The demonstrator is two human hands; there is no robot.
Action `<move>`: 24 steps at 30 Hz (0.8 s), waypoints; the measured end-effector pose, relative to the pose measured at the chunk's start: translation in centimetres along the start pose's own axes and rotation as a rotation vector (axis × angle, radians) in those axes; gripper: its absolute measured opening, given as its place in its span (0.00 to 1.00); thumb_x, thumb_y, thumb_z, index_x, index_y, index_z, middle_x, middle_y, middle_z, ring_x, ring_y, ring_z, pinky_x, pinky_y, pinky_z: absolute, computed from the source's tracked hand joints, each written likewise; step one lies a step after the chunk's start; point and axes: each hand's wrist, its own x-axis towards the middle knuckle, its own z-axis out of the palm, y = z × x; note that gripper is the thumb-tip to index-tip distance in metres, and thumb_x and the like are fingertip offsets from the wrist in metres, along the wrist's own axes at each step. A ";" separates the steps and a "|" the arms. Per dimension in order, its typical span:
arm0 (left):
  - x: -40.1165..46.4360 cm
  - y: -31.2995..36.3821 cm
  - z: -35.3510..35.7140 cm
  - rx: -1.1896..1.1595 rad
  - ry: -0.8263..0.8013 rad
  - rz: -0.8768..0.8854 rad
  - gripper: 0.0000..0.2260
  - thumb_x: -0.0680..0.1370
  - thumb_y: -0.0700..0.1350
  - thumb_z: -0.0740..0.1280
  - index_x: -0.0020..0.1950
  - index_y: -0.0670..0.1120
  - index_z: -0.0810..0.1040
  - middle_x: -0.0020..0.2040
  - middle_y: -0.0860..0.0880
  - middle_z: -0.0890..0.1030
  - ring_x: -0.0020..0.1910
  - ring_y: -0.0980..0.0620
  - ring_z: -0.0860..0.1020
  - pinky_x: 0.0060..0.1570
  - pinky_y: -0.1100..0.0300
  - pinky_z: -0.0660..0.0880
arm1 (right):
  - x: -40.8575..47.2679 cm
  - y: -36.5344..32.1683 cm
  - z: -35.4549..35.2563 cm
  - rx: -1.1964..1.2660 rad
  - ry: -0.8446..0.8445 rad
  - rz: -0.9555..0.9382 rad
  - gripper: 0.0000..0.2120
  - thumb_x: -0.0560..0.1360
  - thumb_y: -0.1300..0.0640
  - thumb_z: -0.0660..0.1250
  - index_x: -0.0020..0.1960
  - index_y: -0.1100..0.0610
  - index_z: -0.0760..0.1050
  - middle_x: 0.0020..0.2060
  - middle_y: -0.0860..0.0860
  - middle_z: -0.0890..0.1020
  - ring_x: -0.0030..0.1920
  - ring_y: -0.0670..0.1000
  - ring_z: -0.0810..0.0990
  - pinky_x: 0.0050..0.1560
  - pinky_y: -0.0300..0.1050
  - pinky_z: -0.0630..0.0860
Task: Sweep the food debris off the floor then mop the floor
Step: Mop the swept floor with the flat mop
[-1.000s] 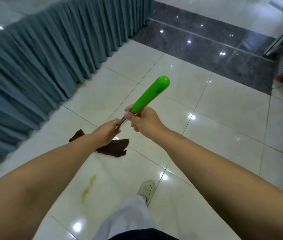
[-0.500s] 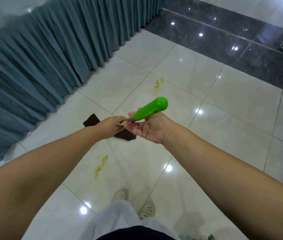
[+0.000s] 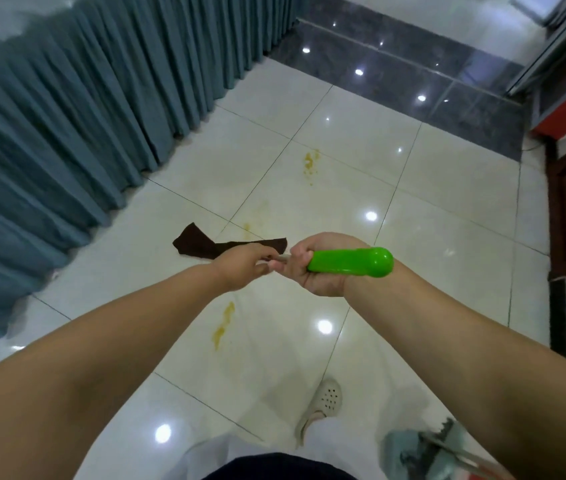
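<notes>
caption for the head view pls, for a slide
Both hands, left and right, grip a green-handled mop over yellow stains.

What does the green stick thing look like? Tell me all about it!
The mop handle has a bright green, glossy grip that looks like plastic, with a rounded end pointing right. It lies almost level. A thin grey metal shaft leaves its left end. The right hand curls round the grip; the left hand holds the shaft just beside it. Below the hands the shaft is hidden, near a dark brown cloth on the floor.

Bright overhead light; glare spots on glossy floor point(image 3: 361, 161); curtain point(image 3: 66, 140) motion-blurred; wide-angle edge distortion.
</notes>
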 end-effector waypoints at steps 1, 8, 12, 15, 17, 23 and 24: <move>-1.4 -1.2 -0.2 -0.002 -0.017 0.021 0.12 0.79 0.49 0.64 0.61 0.49 0.77 0.57 0.51 0.79 0.56 0.52 0.76 0.54 0.59 0.71 | 0.0 1.9 1.2 -0.003 0.008 -0.016 0.12 0.78 0.71 0.49 0.59 0.70 0.65 0.43 0.69 0.74 0.13 0.49 0.68 0.16 0.31 0.69; -10.1 -8.8 -0.7 -0.041 -0.129 0.022 0.17 0.78 0.38 0.60 0.67 0.49 0.73 0.63 0.50 0.77 0.62 0.50 0.75 0.62 0.59 0.69 | 2.5 13.2 7.9 -0.031 0.056 -0.075 0.12 0.79 0.70 0.50 0.56 0.64 0.70 0.44 0.63 0.74 0.14 0.46 0.70 0.17 0.31 0.69; -13.4 -10.5 0.0 0.042 -0.202 -0.047 0.23 0.78 0.34 0.56 0.71 0.51 0.66 0.66 0.46 0.74 0.60 0.46 0.75 0.52 0.62 0.69 | 3.0 18.1 9.5 0.011 0.058 -0.083 0.08 0.79 0.68 0.54 0.52 0.63 0.72 0.49 0.61 0.75 0.16 0.46 0.73 0.18 0.31 0.70; -15.6 -10.7 0.7 0.046 -0.211 -0.052 0.25 0.78 0.32 0.54 0.73 0.49 0.65 0.69 0.46 0.72 0.63 0.46 0.74 0.60 0.59 0.71 | 3.3 21.3 9.7 0.060 0.091 -0.046 0.09 0.78 0.67 0.55 0.51 0.62 0.74 0.46 0.60 0.78 0.16 0.46 0.70 0.17 0.32 0.69; -17.2 -11.2 1.6 -0.015 -0.225 -0.076 0.25 0.78 0.32 0.53 0.73 0.48 0.66 0.69 0.45 0.72 0.65 0.46 0.73 0.64 0.57 0.70 | 3.2 23.5 9.5 0.072 0.111 -0.020 0.09 0.79 0.66 0.55 0.50 0.61 0.74 0.43 0.59 0.79 0.17 0.45 0.69 0.17 0.33 0.68; -23.5 -9.4 5.0 -0.363 -0.116 -0.204 0.15 0.81 0.39 0.54 0.63 0.46 0.76 0.62 0.46 0.78 0.62 0.47 0.75 0.66 0.54 0.69 | 0.7 29.8 7.7 0.064 0.117 0.032 0.06 0.79 0.65 0.56 0.53 0.61 0.70 0.35 0.58 0.80 0.17 0.45 0.68 0.16 0.33 0.67; -24.9 -8.7 5.7 -0.367 -0.102 -0.201 0.14 0.82 0.41 0.55 0.62 0.46 0.76 0.60 0.47 0.78 0.61 0.48 0.75 0.65 0.53 0.69 | 0.0 31.0 7.3 0.052 0.116 0.043 0.06 0.79 0.64 0.56 0.53 0.60 0.71 0.29 0.57 0.80 0.17 0.45 0.68 0.16 0.33 0.66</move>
